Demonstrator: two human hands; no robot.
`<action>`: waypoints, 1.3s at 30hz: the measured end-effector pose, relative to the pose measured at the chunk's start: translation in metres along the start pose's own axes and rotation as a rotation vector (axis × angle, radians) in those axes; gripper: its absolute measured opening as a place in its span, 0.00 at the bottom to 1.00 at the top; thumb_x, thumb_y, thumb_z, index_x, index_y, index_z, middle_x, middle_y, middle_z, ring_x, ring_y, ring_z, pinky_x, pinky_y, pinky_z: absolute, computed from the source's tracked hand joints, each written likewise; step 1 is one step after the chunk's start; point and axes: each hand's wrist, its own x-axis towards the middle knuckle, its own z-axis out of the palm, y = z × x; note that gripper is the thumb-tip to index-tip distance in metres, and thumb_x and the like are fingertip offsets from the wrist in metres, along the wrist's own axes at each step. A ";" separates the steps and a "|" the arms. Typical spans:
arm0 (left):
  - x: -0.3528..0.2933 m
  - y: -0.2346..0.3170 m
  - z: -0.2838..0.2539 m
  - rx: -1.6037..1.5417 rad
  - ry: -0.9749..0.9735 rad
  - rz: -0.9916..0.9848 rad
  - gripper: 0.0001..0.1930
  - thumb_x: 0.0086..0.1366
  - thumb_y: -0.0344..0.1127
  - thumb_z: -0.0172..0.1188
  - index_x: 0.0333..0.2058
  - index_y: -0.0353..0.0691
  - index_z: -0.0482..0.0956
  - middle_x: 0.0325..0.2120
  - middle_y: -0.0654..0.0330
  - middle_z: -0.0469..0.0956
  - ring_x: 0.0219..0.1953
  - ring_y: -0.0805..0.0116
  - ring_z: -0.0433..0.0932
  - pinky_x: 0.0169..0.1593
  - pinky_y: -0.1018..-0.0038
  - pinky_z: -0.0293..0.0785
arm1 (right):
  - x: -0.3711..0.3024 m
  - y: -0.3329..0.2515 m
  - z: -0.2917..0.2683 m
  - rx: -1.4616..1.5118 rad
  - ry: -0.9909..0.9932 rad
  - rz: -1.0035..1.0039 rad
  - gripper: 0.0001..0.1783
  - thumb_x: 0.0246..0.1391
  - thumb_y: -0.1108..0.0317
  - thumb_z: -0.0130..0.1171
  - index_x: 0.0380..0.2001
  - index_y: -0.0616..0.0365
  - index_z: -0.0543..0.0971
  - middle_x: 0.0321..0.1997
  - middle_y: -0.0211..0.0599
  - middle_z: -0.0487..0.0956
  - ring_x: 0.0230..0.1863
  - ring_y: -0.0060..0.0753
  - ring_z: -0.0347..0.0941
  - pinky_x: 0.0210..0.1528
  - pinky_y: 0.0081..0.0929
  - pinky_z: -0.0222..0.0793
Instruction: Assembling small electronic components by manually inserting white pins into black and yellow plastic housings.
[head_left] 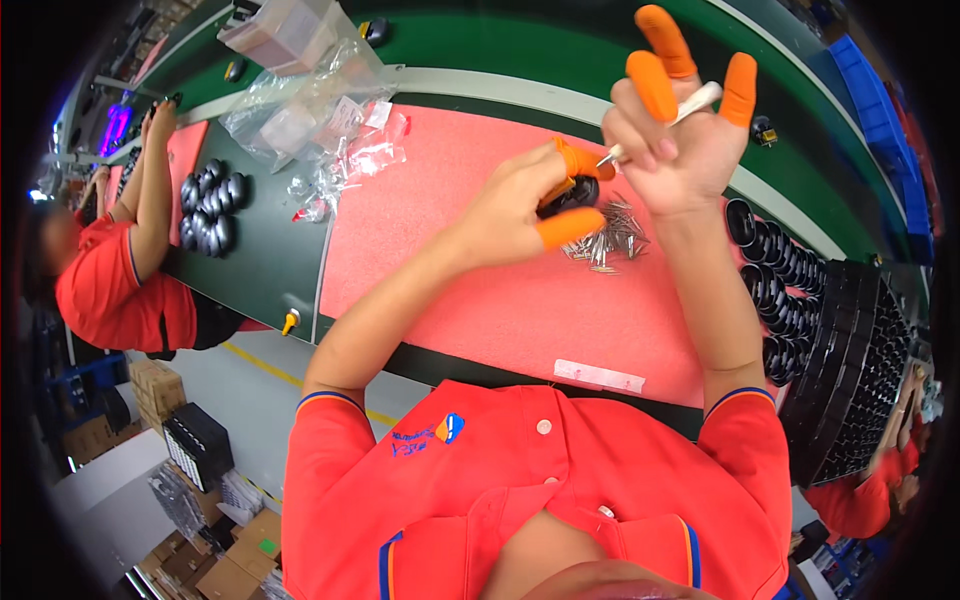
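Held part: a small, glossy black rounded plastic piece [572, 193], pinched in the left hand [520, 210] above the pink mat; most of it is hidden by the fingers, so its full shape cannot be told.
Left grip: thumb and forefinger, both in orange rubber finger cots [568, 226], are clamped on the black piece.
Tool: a slim white-handled pick with a thin metal tip [660, 122], held in the right hand [675, 145].
Right grip: closed around the white handle, with three orange-capped fingers standing up and apart above it.
Tool axis: its long axis runs slantwise, handle toward the upper right, metal tip pointing down-left at the black piece; the tip is just beside it, and contact cannot be told.
Pins: a loose heap of short silver metal pins [608, 238] lies on the mat, right under the hands.
Surface: a pink rubbery mat [480, 290] covers the dark green table [260, 270]; a small white strip label [598, 375] sits near the mat's near edge.
Left of the mat: crumpled clear plastic bags [310, 110] and a cluster of dark rounded caps [208, 205].
Right side: rows of black ring-shaped parts [775, 270] beside stacked black trays [855, 360].
Room: a green conveyor belt [500, 45] runs behind the table; cardboard boxes [235, 560] stand on the grey floor; another person in a red shirt [110, 280] works at the left.
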 end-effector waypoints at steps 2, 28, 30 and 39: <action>-0.001 0.012 0.006 0.057 0.050 0.169 0.19 0.51 0.34 0.72 0.41 0.36 0.78 0.30 0.56 0.76 0.30 0.63 0.76 0.33 0.72 0.71 | -0.006 -0.001 0.000 0.115 -0.036 0.008 0.40 0.65 0.38 0.36 0.62 0.64 0.68 0.17 0.31 0.68 0.09 0.19 0.49 0.11 0.19 0.49; 0.029 0.067 0.019 -0.090 0.056 -0.067 0.11 0.49 0.28 0.70 0.31 0.36 0.78 0.24 0.58 0.77 0.26 0.68 0.79 0.31 0.73 0.74 | -0.020 -0.026 0.005 0.140 -0.342 -0.129 0.39 0.66 0.46 0.29 0.39 0.74 0.79 0.12 0.38 0.71 0.10 0.31 0.58 0.16 0.27 0.58; 0.066 0.030 0.022 0.508 0.113 0.200 0.19 0.48 0.29 0.70 0.40 0.39 0.78 0.30 0.55 0.75 0.32 0.56 0.80 0.37 0.66 0.77 | -0.004 -0.044 -0.027 0.036 0.009 -0.173 0.32 0.66 0.44 0.36 0.35 0.61 0.79 0.10 0.26 0.59 0.09 0.24 0.48 0.11 0.22 0.46; 0.170 -0.117 -0.016 1.054 0.285 0.131 0.35 0.52 0.45 0.72 0.58 0.46 0.70 0.51 0.50 0.76 0.54 0.46 0.72 0.53 0.55 0.71 | 0.020 -0.074 -0.106 -0.078 0.270 -0.230 0.36 0.67 0.44 0.36 0.44 0.70 0.79 0.12 0.26 0.61 0.09 0.21 0.46 0.11 0.21 0.43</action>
